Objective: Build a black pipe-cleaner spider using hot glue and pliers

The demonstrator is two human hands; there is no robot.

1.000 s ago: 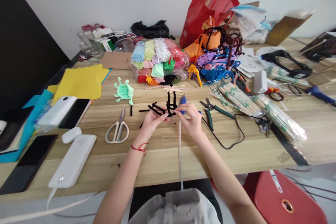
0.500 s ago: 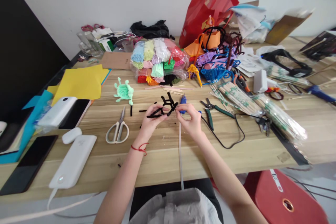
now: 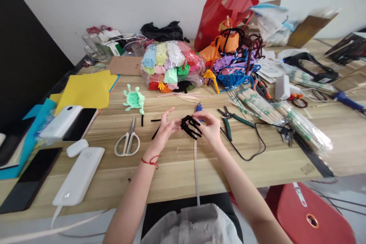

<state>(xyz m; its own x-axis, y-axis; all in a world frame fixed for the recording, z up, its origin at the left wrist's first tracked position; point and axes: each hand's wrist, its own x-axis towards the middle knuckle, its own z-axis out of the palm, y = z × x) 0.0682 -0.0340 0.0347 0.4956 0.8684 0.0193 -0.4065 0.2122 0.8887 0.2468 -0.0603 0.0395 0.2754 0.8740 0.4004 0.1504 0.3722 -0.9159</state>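
Note:
A small openwork shape of bent black pipe cleaners (image 3: 191, 126) is up over the middle of the table. My right hand (image 3: 210, 126) pinches its right side between thumb and fingers. My left hand (image 3: 166, 129) is open, its fingers spread, with a fingertip against the shape's left edge. Behind my right fingers is a blue glue gun (image 3: 199, 106), partly hidden, with a clear glue stick (image 3: 196, 171) running toward me. Short black pipe cleaner pieces (image 3: 142, 120) lie left of my hands. White-handled scissors (image 3: 127, 141) and a mint-green pipe cleaner piece (image 3: 134, 99) are farther left.
Green-handled pliers (image 3: 227, 122) and a black cable (image 3: 251, 159) lie on the right. A bag of colourful pipe cleaners (image 3: 171, 66) sits behind, beside a red bag (image 3: 223, 11). Phones and a white power bank (image 3: 80, 175) occupy the left. Wrapped stick bundles (image 3: 305, 129) lie right.
The black shape has been turned over and lowered slightly, its prongs now toward me. My left fingers have loosened and spread, while my right hand keeps its pinch.

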